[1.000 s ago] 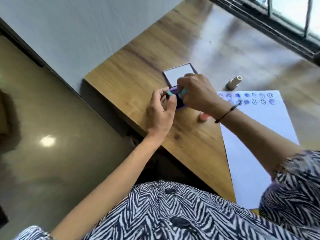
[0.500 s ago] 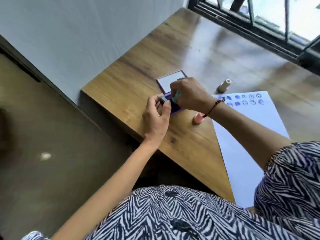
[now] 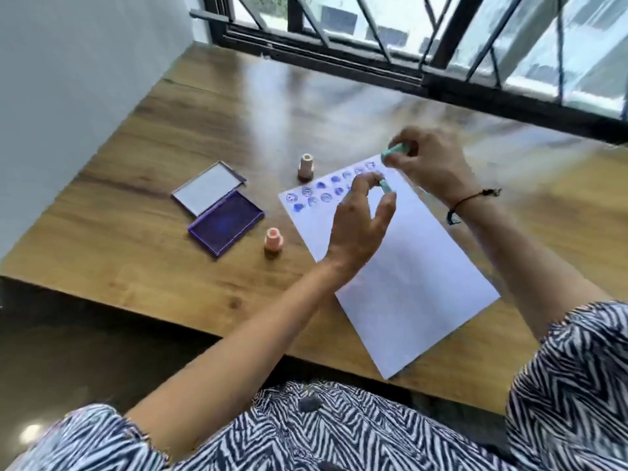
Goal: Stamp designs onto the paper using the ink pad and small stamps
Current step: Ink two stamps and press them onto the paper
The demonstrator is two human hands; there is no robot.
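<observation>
A white paper (image 3: 407, 287) lies on the wooden table (image 3: 142, 260), with two rows of blue stamped designs (image 3: 316, 195) along its far edge. My left hand (image 3: 360, 222) hovers over the paper's top part, pinching a small teal stamp (image 3: 386, 185) in its fingertips. Just beyond it, my right hand (image 3: 431, 161) grips another teal stamp (image 3: 393, 151) above the paper's far corner. The open purple ink pad (image 3: 226, 222) lies to the left of the paper, its lid (image 3: 208, 186) flipped back.
Two pink stamps stand on the table: one (image 3: 273, 242) between the pad and paper, another (image 3: 306, 166) behind the paper's left corner. A white wall bounds the left. A barred window (image 3: 407, 35) runs along the far edge. The table's near edge is by my lap.
Both hands left the ink pad and moved right over the paper, each carrying a teal stamp. The pad is now uncovered. The camera view swung right and up.
</observation>
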